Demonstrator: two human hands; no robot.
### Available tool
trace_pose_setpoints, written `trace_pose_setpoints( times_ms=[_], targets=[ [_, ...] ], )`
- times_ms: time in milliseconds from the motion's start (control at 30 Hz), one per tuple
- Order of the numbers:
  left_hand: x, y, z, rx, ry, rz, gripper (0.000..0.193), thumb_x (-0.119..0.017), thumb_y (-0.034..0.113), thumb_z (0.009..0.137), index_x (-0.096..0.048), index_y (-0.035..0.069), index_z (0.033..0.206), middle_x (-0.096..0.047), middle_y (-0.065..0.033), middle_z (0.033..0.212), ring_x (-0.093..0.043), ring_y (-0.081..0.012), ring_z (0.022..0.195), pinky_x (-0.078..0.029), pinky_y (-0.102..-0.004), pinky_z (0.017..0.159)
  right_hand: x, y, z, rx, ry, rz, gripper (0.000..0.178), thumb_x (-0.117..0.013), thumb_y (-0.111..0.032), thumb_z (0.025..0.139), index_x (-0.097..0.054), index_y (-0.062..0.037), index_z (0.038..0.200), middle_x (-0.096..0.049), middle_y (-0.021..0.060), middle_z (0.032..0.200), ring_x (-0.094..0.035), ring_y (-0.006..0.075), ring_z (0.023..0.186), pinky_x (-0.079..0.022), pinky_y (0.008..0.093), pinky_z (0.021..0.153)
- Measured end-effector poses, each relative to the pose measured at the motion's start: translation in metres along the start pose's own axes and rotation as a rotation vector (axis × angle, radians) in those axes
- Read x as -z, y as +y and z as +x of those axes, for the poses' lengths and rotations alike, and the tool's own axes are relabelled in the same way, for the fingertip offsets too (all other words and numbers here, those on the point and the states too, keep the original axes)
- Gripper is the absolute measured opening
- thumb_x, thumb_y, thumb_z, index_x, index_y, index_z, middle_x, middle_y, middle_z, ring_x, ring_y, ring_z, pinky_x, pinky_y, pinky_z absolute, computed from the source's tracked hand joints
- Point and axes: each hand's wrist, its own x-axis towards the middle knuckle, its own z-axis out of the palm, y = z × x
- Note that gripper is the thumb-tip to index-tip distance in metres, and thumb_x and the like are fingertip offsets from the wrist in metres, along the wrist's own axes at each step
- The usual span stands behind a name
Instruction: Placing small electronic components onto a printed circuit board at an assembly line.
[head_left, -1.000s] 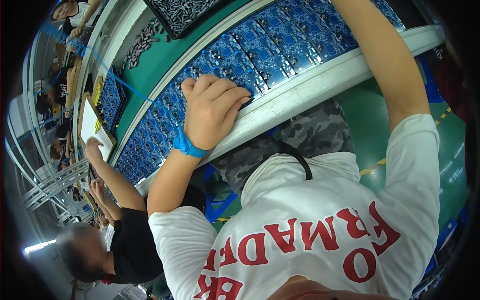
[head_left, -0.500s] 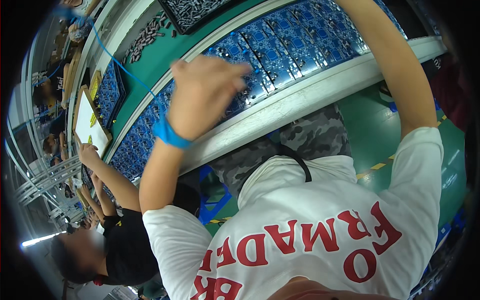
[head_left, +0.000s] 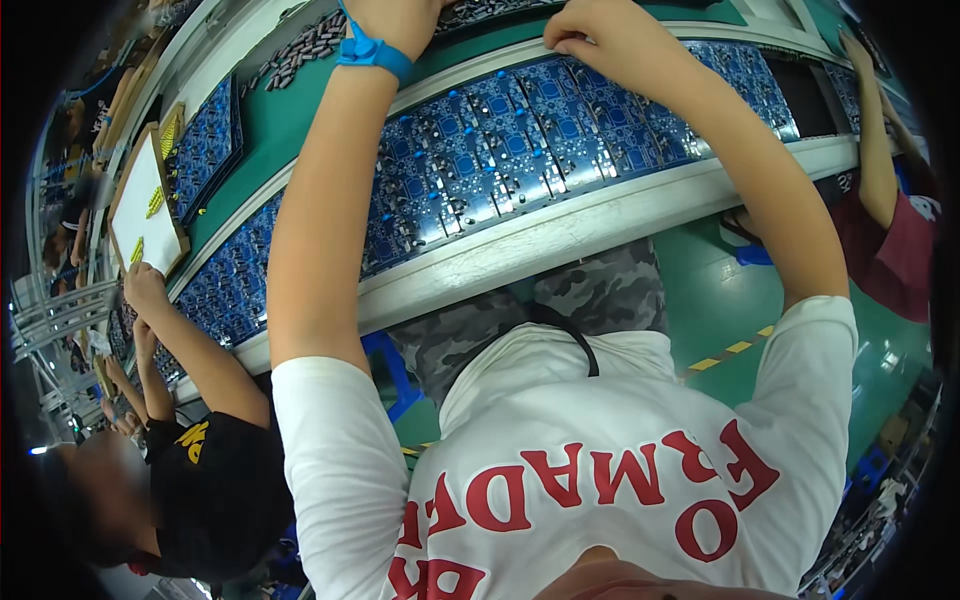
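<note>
Hands work at the far side of the blue circuit boards lined along the bench rail. Right hand rests curled, fingertips pressing the far edge of a board directly beneath it, apparently seating or aligning it. Left hand, wearing a blue wristband, reaches beyond the boards toward the small dark parts just left of it; its grip runs out of view. Picking a part likely needs a fine pinch.
</note>
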Motion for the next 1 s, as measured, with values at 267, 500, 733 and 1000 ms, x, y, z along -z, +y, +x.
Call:
trace_pose_setpoints(
  times_ms=[267,500,733,1000],
  targets=[
    [0.015,0.001,-0.030,0.114,-0.003,-0.534,0.017,-0.073,0.029,0.087,-0.079,0.014,0.083,-0.073,-0.0064,0.088,-0.065,-0.0288,0.095,-0.041,-0.0496,0.084,-0.003,-0.006,0.006,0.067,-0.059,-0.065,0.010,-0.067,-0.009,0.085,-0.074,-0.0035,0.089,-0.070,0.0159,0.088,-0.068,0.0362,0.091,-0.054,0.0448,0.085],
    [0.025,0.009,-0.066,-0.045,-0.030,-0.507,0.019,-0.064,0.019,0.097,-0.079,0.017,0.108,-0.075,-0.0066,0.093,-0.070,-0.0286,0.090,-0.046,-0.0423,0.081,-0.003,-0.011,0.005,0.088,-0.072,-0.079,0.011,-0.065,-0.010,0.086,-0.073,-0.0021,0.088,-0.070,0.0167,0.087,-0.068,0.0366,0.090,-0.053,0.0457,0.085],
    [0.032,0.016,-0.063,0.090,-0.123,-0.663,0.021,-0.062,0.019,0.099,-0.077,0.012,0.110,-0.077,-0.0071,0.095,-0.073,-0.0219,0.090,-0.050,-0.0364,0.081,-0.003,-0.012,0.005,0.086,-0.103,-0.183,0.012,-0.063,-0.010,0.086,-0.072,-0.0030,0.084,-0.068,0.0169,0.085,-0.068,0.0365,0.089,-0.053,0.0460,0.084],
    [0.031,0.019,-0.055,0.179,-0.305,-1.252,0.021,-0.064,0.016,0.100,-0.076,0.004,0.112,-0.077,-0.0071,0.102,-0.071,-0.0129,0.100,-0.054,-0.0262,0.087,-0.010,-0.007,0.001,0.157,-0.011,-0.182,0.010,-0.063,-0.009,0.083,-0.071,-0.0034,0.082,-0.067,0.0168,0.083,-0.068,0.0373,0.088,-0.054,0.0463,0.082]
  ],
)
